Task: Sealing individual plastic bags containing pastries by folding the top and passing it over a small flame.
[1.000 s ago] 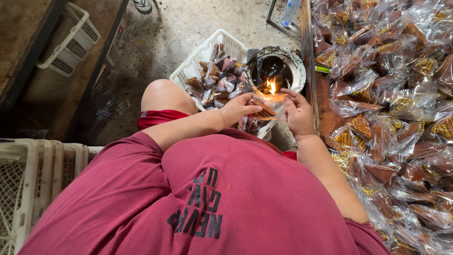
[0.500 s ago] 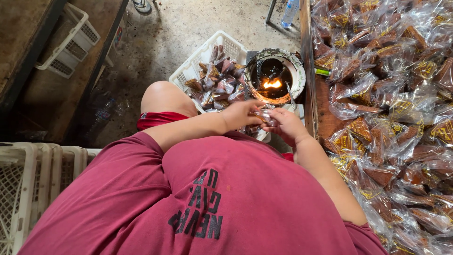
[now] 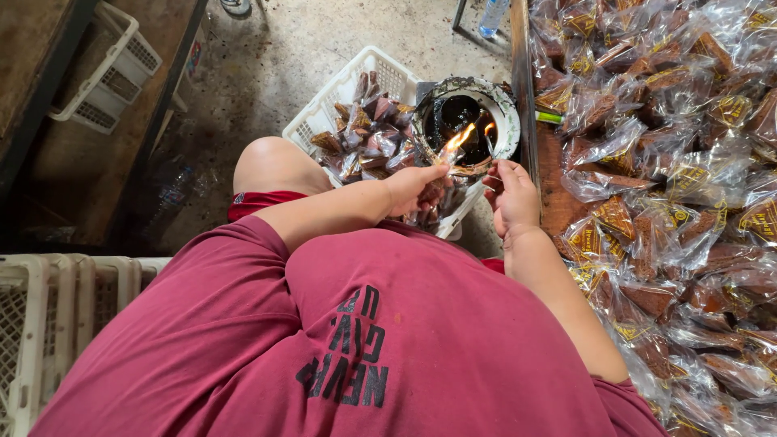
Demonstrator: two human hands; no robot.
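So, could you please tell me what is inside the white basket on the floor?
The white basket holds wrapped brown pieces in clear bags. Its near end is hidden behind the left hand.

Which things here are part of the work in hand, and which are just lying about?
In use: left hand, right hand, clear packet, flame pot, basket of packets, packet pile.
Lying about: empty basket, bottle, crates.

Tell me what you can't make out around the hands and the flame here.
Head view:
- Left hand: its fingertips and grip, hidden behind the packet it holds.
- Right hand: what it pinches is too small.
- Round burner: its fuel is dark, unclear.
- White basket: near side hidden by the forearm.
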